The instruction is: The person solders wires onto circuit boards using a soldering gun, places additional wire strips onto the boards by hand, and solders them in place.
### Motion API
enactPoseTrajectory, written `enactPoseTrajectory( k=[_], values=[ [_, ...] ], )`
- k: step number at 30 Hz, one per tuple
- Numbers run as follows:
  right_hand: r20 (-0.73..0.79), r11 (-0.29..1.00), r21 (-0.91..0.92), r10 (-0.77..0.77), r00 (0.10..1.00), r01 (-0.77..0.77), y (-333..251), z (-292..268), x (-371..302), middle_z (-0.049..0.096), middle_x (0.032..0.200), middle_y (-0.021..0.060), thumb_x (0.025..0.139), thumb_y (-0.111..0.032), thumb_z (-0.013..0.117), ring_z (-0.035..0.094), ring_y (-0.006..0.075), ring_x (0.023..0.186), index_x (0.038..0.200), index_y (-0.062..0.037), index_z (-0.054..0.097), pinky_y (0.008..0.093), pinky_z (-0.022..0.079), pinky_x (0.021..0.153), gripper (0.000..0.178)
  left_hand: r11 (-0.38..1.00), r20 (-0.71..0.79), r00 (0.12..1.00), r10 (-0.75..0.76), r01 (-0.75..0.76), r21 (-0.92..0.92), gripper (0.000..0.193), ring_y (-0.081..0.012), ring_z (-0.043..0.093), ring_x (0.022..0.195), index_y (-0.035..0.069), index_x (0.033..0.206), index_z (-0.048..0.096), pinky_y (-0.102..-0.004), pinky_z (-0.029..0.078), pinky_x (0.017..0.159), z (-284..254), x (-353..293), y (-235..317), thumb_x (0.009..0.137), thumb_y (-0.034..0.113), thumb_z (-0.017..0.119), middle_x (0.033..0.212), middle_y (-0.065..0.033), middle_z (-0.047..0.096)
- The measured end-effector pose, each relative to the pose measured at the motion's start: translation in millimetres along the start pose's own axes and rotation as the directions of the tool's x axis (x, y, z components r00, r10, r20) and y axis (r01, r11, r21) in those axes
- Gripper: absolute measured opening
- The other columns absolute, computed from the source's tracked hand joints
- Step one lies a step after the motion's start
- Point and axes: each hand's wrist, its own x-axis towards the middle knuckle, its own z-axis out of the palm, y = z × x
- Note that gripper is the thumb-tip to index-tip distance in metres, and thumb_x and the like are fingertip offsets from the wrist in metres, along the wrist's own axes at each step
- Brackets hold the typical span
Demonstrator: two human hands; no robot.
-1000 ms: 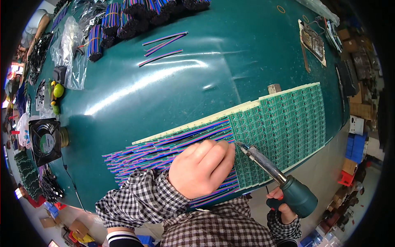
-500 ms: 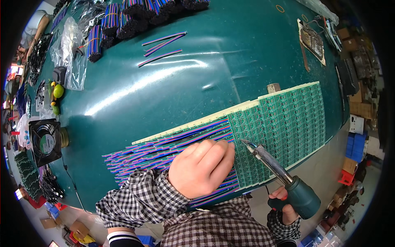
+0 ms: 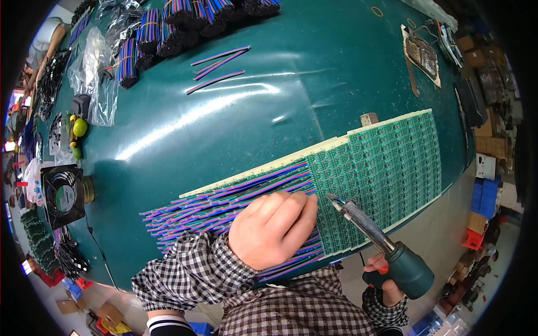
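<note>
My left hand [image 3: 272, 229] lies over a row of multicoloured ribbon wires [image 3: 185, 215], its fingers bent and pinched together at the wire ends beside the green circuit board panels [image 3: 392, 162]. The fingers partly cover the wire they grip. My right hand [image 3: 390, 287] is wrapped round the grip of a soldering gun [image 3: 412, 271] with a dark green body. Its metal barrel slants up and left, bringing the tip just right of my left fingertips, over the boards' left part. Whether the tip touches a board I cannot tell.
Bundles of ribbon wire [image 3: 185, 22] lie at the far left, with a few loose wires [image 3: 216, 67] nearer. A small black fan [image 3: 63, 196] stands at the left edge. A metal block [image 3: 369, 119] sits behind the panels, and a soiled tray [image 3: 421, 56] lies far right.
The soldering gun's tip has shifted slightly toward me over the boards. My left hand keeps its pinch in nearly the same place. The whole view has moved a little.
</note>
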Motion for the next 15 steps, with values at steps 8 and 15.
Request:
enactPoseTrajectory(
  k=[8,15],
  values=[
    [0.016,0.913,-0.385,-0.140,0.990,0.135,-8.1,10.9,6.3,0.079,0.087,-0.0018,0.081,-0.060,0.080,0.069,0.0190,0.076,0.091,-0.0095,0.082,0.0361,0.053,0.076,0.051,0.996,-0.037,0.999,0.024,-0.021,0.083,0.042,-0.0231,0.065,0.083,-0.004,0.108,0.074,-0.0327,0.056,0.069,5.7,-2.1,2.8,0.069,0.009,0.070,0.101,-0.0124,0.066],
    [0.003,0.922,-0.367,-0.135,0.991,0.127,-8.2,14.4,6.3,0.078,0.084,-0.0015,0.080,-0.058,0.082,0.069,0.0192,0.079,0.092,-0.0092,0.081,0.0361,0.054,0.077,0.050,0.993,-0.038,0.998,0.045,-0.041,0.111,0.040,-0.0231,0.065,0.082,-0.004,0.107,0.074,-0.0316,0.055,0.067,5.2,-0.7,3.2,0.069,0.009,0.071,0.101,-0.0119,0.066]
  ],
)
